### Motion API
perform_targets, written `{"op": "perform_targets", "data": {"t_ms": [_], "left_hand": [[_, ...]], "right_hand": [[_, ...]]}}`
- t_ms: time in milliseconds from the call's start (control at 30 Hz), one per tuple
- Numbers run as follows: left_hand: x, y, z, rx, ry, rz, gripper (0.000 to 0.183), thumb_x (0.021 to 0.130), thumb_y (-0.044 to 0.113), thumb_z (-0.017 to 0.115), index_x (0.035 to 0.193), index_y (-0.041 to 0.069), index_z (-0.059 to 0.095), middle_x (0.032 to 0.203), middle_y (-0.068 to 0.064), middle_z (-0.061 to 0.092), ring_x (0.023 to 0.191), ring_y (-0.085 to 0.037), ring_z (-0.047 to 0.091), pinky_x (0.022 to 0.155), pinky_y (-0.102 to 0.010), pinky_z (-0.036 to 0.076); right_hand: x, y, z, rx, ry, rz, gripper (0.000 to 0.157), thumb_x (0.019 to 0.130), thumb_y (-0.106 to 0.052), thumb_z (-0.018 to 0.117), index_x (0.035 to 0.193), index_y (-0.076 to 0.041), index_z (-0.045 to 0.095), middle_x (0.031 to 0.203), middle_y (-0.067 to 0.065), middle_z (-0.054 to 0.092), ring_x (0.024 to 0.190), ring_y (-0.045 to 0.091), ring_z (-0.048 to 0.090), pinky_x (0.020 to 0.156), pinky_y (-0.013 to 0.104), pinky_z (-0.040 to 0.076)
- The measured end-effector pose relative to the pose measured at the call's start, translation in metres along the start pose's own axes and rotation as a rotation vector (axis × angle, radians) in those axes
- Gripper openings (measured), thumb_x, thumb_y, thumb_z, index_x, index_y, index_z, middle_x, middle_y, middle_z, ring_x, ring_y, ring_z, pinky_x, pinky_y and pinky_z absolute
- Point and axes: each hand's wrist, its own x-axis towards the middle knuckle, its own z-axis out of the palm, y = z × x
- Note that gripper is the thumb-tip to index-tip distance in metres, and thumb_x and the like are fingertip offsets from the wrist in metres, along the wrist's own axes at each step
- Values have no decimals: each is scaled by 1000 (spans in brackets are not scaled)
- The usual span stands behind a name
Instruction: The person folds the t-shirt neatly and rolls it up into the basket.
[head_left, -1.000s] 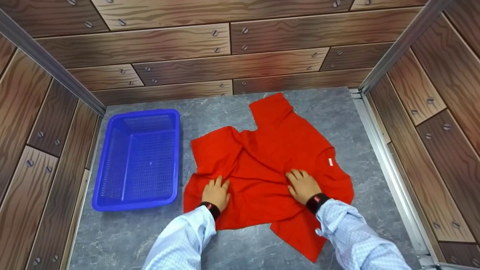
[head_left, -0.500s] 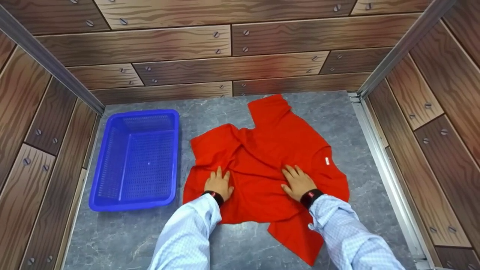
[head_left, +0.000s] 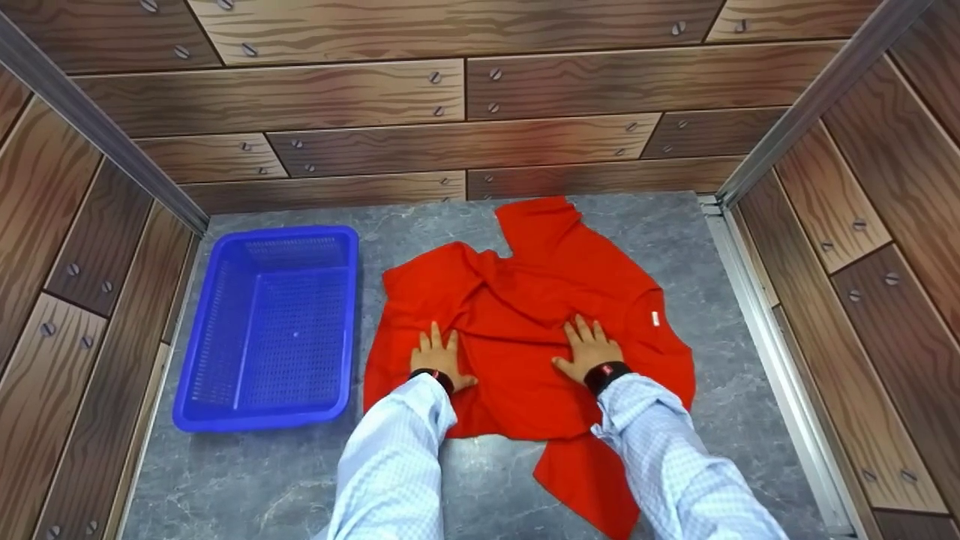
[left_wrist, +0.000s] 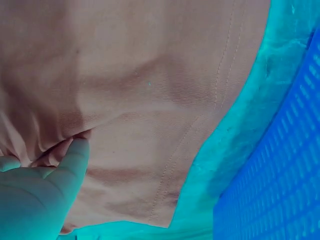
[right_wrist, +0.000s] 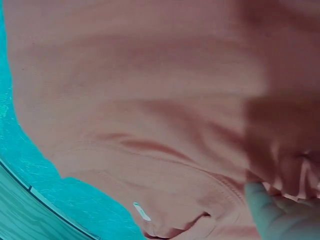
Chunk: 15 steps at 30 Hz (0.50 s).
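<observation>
A red T-shirt lies creased on the grey floor, its collar with a white tag toward the right. My left hand rests spread on the shirt's left part, near the hem. Farther right, my right hand lies spread on the cloth near the collar. In the left wrist view, folds gather beside the fingers of the left hand. Similar folds show by the right hand in the right wrist view, where most of that hand is out of frame. One sleeve pokes out below the right forearm.
A blue plastic basket with perforated sides and nothing in it stands left of the shirt. Wood-patterned walls enclose the back and sides. A metal rail runs along the floor's right edge.
Both hands have slid forward over the shirt, away from the body, with their fingers spread wider. The left upper part of the shirt has shifted slightly away with them. The basket stays put.
</observation>
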Motion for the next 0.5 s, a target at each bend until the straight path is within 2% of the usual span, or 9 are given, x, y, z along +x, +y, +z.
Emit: {"op": "perform_targets", "data": {"t_ms": [133,300,500], "left_hand": [[2,-1,-4,8,-8,-22,104,64,67,66,146,20,24,152,-19,11,136,-41,19,101,-51,31],[2,1,-9,5,-17,-24,104,65,67,66,146,19,24,152,-19,11,136,-41,19,102,-51,31],[7,1,-6,15,-17,-32,105,64,66,67,147,19,22,152,-18,10,136,-40,18,101,-50,31]], "right_hand": [[6,-7,-2,-20,-9,24,82,83,-58,49,146,-12,23,153,13,14,137,42,13,100,61,26],[9,-11,-1,-35,34,55,77,86,-52,51,146,-12,24,153,14,15,137,43,14,99,62,26],[14,-13,1,-46,77,66,74,87,-50,51,145,-12,26,152,13,18,136,44,15,99,62,25]]}}
